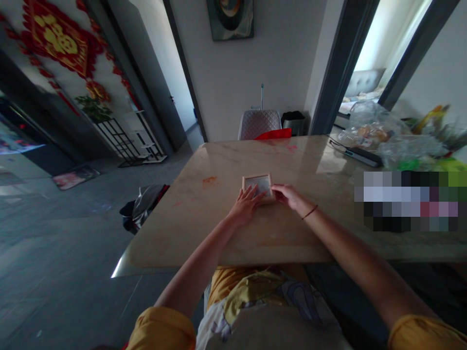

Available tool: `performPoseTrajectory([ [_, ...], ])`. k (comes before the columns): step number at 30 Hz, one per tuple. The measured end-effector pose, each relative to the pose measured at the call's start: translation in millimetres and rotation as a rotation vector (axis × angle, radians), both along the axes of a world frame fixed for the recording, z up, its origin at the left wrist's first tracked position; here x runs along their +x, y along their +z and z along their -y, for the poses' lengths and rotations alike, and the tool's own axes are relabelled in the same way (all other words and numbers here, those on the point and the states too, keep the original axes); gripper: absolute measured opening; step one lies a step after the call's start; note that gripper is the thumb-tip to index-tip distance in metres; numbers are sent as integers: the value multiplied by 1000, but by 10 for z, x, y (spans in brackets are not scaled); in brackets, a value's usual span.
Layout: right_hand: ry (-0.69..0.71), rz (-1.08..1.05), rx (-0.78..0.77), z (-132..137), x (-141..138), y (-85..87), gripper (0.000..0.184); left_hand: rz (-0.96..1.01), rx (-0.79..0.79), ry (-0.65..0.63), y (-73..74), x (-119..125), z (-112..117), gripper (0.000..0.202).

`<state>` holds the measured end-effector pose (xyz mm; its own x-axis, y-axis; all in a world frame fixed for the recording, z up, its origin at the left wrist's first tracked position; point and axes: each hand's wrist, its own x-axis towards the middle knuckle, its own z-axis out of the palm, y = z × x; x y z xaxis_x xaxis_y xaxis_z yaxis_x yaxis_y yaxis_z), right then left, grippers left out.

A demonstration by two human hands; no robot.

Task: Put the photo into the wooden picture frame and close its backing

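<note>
A small picture frame (257,176) with a pale wooden border and a greyish inner panel lies on the marble-look table (219,238) in front of me. My left hand (246,203) rests on its lower left part, palm down, fingers stretched out and spread across the border and panel. At the right border, my right hand (286,194) pinches the edge between thumb and fingers; its curled fingertips are partly hidden. A thin dark band circles the right wrist. My left hand covers the frame's lower left corner.
To the right, clear plastic bags (379,129) and a dark elongated device (363,156) with a cable lie on the table. A blurred-out patch hides something nearer. A quilted chair (259,122) with a red item stands beyond the far edge. A dark bag (146,206) is left of the table.
</note>
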<state>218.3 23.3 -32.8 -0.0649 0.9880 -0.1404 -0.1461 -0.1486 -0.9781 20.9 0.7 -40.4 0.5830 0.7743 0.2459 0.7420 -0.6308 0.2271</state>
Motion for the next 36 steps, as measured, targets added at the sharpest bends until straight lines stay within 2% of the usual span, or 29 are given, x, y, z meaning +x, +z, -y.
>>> performPoseTrajectory([
  [3,-31,2,-23,28,-11,59,10,20,0,-4,27,15,12,49],
  [8,14,-108,16,97,-46,154,17,95,67,-19,85,-21,5,42],
  [14,-47,-132,50,173,-119,211,27,124,141,59,129,0,62,58],
  [17,-85,-151,78,206,-157,227,31,148,194,67,171,20,101,57],
  [21,-74,-185,124,227,-159,248,32,289,222,117,263,13,132,49],
  [24,-19,-190,199,233,-139,263,32,527,224,188,301,-14,107,46],
  [27,26,-176,250,243,-124,271,33,895,129,168,286,-68,34,53],
  [30,38,-191,252,256,-112,272,35,1224,-105,110,264,-147,-36,61],
  [33,36,-189,247,256,-103,266,35,1321,-329,85,272,-189,-56,64],
  [36,-15,-168,252,243,-128,245,38,1316,-449,107,304,-147,-25,58],
])
